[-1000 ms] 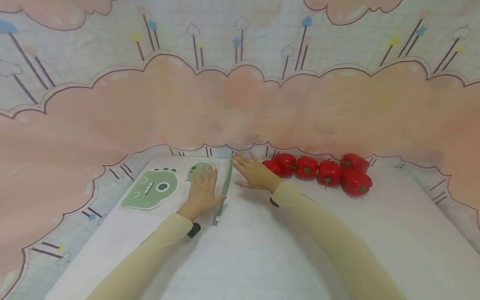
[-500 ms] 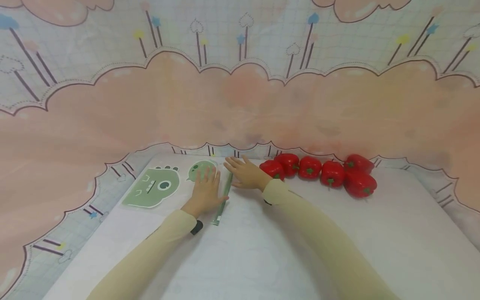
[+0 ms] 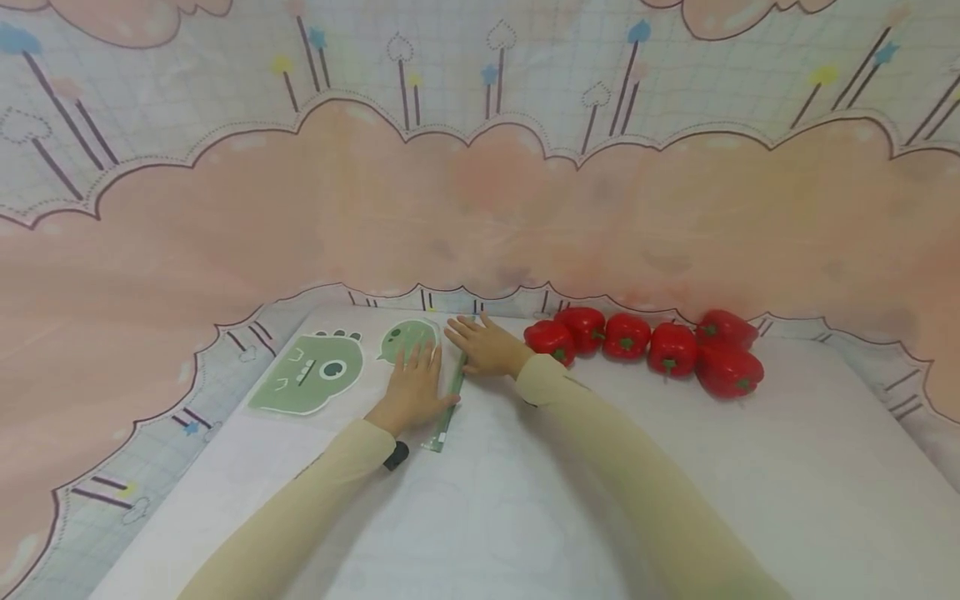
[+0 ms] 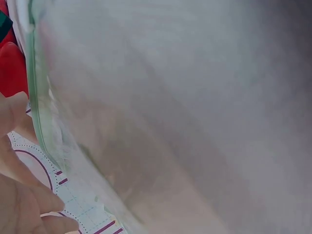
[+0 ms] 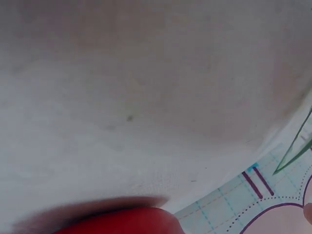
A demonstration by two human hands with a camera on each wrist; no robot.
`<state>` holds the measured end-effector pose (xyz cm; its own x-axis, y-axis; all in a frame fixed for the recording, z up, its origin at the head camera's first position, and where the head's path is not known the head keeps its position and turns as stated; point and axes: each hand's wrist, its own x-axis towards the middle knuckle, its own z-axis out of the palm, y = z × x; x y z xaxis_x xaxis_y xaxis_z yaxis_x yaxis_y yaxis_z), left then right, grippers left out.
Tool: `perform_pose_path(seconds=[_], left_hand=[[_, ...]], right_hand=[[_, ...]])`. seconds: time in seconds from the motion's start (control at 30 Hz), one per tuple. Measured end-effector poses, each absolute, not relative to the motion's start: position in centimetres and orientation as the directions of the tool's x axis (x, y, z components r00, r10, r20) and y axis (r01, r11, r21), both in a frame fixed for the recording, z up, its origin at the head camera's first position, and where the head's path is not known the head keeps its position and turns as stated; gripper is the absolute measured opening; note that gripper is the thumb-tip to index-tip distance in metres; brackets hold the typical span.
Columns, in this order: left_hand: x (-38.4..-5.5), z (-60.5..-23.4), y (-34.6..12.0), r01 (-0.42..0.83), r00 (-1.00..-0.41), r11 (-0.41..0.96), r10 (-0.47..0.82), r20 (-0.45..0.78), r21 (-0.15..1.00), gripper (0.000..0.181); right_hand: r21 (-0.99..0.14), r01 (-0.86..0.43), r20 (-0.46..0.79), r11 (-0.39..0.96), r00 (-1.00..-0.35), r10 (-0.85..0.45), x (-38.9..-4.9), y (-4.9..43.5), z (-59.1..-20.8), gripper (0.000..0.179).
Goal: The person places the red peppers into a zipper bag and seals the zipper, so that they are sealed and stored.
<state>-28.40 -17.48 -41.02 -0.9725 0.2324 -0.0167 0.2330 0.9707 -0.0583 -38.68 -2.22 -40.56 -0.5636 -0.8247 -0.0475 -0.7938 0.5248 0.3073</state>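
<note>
head view: bag [image 3: 351,382] lies under left fingers [image 3: 414,360].

Table [image 3: 487,500]: bag [image 3: 366,379] far L, peppers [image 3: 672,348] far R, backdrop [image 3: 480,208] behind.
Bag: big print [image 3: 309,375] on L, sm. print [image 3: 405,333] R of it, zip [image 3: 442,429] along R edge.
L hand [image 3: 408,390]: on bag, partly over sm. print, thumb at zip.
R hand [image 3: 491,346]: at zip's far end, L of peppers.
Peppers: 6 along back, rightmost 2 one behind other.

Head view overlooks the tabletop [image 3: 480,517], wrist views nearer.
</note>
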Motion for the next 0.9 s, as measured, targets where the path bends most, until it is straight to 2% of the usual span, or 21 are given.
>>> perform_pose_path(seconds=[0.23,0.7,0.9], left_hand=[[-28.1,-40.6,-17.4,0.22,-0.974,0.975,0.218,-0.061,-0.028,0.09],[-28.4,-40.9,-17.6,0.201,-0.977,0.978,0.196,-0.078,-0.058,0.089],[-28.3,-40.4,-17.6,0.176,-0.983,0.984,0.175,-0.049,-0.025,0.09]], right_hand=[[0.339,-0.8,-0.031,0.495,-0.536,-0.844,-38.9,-2.6,-40.7,0.069],[0.323,-0.788,-0.05,0.524,-0.568,-0.822,-38.4,-3.5,-40.5,0.059],[0.284,-0.791,-0.024,0.543,-0.572,-0.82,-38.1,-3.6,-40.1,0.055]])
